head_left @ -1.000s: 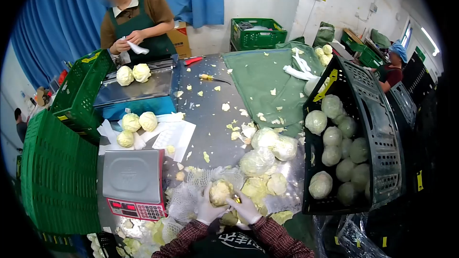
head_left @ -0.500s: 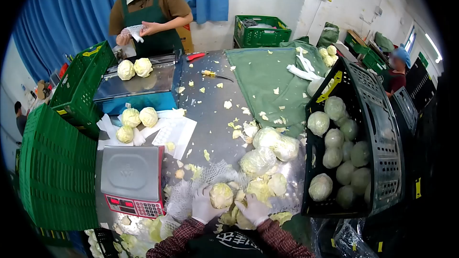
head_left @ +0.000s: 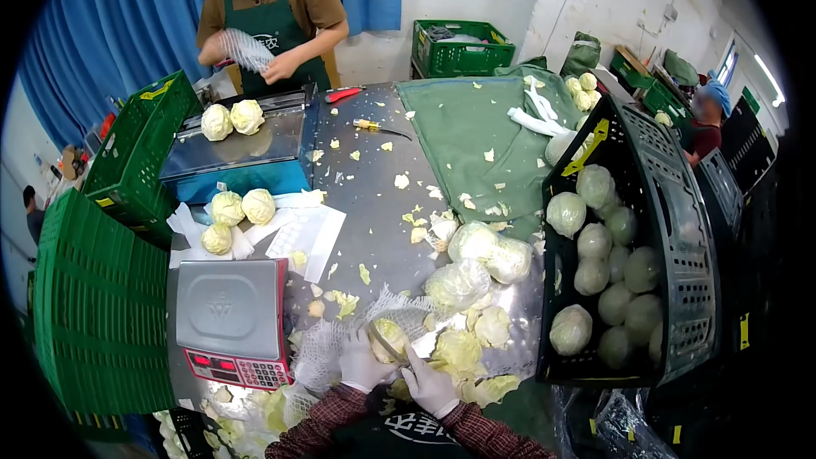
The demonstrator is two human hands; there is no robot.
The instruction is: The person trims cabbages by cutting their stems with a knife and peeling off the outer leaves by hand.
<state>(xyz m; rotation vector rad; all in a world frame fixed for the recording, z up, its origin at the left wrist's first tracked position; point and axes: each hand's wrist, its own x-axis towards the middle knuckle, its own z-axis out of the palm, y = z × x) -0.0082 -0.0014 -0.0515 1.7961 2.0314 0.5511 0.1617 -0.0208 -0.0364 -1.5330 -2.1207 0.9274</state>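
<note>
My left hand (head_left: 364, 363), in a white glove, is closed around the side of a small pale cabbage (head_left: 388, 338) at the near edge of the table. My right hand (head_left: 429, 384), also gloved, is closed on what looks like a knife (head_left: 389, 347); its thin blade lies across the cabbage, and the handle is hidden in my fingers. Loose cabbage leaves (head_left: 459, 348) lie just right of my hands. White foam netting (head_left: 327, 348) spreads on the left. Beyond my hands sit plastic-wrapped cabbages (head_left: 459, 283).
A scale (head_left: 229, 310) stands at left, with trimmed cabbages (head_left: 225, 208) behind it. A black crate (head_left: 680, 263) of wrapped cabbages is at right. A yellow-handled curved knife (head_left: 368, 125) lies farther back. Across the table, a person (head_left: 280, 25) handles netting.
My right hand has moved left from the loose leaves to the cabbage, and a blade now shows across it. The cabbage has shifted slightly left. The person opposite has spread out the netting.
</note>
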